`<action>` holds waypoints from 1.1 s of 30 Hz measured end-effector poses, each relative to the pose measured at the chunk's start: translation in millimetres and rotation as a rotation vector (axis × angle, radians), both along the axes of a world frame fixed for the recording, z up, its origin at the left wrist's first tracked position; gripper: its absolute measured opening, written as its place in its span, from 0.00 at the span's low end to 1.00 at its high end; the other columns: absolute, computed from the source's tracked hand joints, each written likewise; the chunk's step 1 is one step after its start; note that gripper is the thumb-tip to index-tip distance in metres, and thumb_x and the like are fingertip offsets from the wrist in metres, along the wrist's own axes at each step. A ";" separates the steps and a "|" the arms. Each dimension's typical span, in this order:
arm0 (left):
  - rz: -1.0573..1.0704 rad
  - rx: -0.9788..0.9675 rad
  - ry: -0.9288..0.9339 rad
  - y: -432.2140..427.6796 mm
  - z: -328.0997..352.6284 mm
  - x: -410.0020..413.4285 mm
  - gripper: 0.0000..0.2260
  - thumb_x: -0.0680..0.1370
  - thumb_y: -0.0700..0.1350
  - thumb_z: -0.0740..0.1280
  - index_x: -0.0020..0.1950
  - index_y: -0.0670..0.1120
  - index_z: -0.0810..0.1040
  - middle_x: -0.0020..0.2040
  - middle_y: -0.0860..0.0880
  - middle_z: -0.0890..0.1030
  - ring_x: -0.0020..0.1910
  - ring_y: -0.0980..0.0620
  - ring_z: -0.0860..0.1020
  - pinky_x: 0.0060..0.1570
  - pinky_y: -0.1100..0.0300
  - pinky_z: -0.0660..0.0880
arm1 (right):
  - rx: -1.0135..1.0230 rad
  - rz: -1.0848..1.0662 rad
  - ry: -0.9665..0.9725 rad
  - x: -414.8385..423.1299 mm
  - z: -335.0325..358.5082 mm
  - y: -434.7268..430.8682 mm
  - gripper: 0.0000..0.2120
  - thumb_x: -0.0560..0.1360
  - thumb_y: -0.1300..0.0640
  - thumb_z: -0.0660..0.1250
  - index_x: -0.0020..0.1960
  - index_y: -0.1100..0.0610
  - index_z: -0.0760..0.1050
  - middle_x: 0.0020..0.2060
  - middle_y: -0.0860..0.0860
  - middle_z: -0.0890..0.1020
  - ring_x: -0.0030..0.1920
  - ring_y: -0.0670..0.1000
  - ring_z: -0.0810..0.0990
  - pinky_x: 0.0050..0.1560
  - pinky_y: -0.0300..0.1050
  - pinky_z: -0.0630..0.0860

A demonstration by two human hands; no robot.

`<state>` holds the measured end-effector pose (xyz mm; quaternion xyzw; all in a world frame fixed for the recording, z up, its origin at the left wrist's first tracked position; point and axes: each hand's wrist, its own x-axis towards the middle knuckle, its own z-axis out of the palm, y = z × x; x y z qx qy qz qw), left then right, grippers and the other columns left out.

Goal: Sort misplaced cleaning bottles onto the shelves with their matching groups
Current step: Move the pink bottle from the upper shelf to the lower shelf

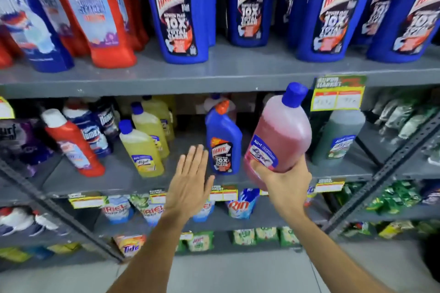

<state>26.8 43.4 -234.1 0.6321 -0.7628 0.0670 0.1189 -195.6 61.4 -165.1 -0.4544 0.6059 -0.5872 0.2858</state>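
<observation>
My right hand (pixel 284 182) grips the base of a pink Lizol bottle (pixel 282 134) with a blue cap, held tilted in front of the middle shelf (pixel 123 179). My left hand (pixel 190 175) is flat and open, fingers together, just left of a small blue Harpic bottle (pixel 222 143) with a red cap that stands alone on that shelf. Yellow Lizol bottles (pixel 142 147) stand in a row to the left. A green Lizol bottle (pixel 338 135) stands to the right. Large blue Harpic bottles (pixel 183 9) fill the upper shelf.
A red Harpic bottle (pixel 73 143) and Domex bottles (pixel 92 133) stand at the middle shelf's left. Red bottles (pixel 100 7) line the upper left. Detergent pouches (pixel 240 203) fill the lower shelves. A yellow price tag (pixel 338 94) hangs from the upper shelf edge. Diagonal braces (pixel 390 162) cross the rack.
</observation>
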 end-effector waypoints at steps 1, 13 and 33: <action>-0.006 0.071 -0.022 -3.1 -15.3 1.6 0.30 0.82 0.56 0.51 0.79 0.40 0.53 0.80 0.42 0.53 0.79 0.44 0.51 0.76 0.44 0.54 | 0.025 -0.013 -0.003 2.5 -10.9 -5.7 0.29 0.59 0.54 0.85 0.56 0.45 0.75 0.43 0.39 0.84 0.40 0.31 0.81 0.37 0.24 0.74; 0.058 0.408 0.045 -54.9 -109.0 35.7 0.39 0.74 0.63 0.35 0.79 0.42 0.46 0.81 0.43 0.46 0.79 0.44 0.45 0.76 0.46 0.42 | 0.100 -0.165 -0.011 35.6 -99.4 -66.7 0.32 0.63 0.58 0.82 0.63 0.54 0.74 0.47 0.45 0.82 0.41 0.35 0.80 0.44 0.23 0.72; 0.048 0.398 0.097 -56.1 -118.8 38.5 0.38 0.74 0.63 0.34 0.80 0.44 0.43 0.81 0.46 0.44 0.79 0.46 0.41 0.76 0.47 0.39 | 0.354 0.026 0.257 22.6 -144.7 -72.8 0.16 0.79 0.60 0.70 0.66 0.57 0.75 0.50 0.51 0.85 0.50 0.55 0.83 0.51 0.42 0.75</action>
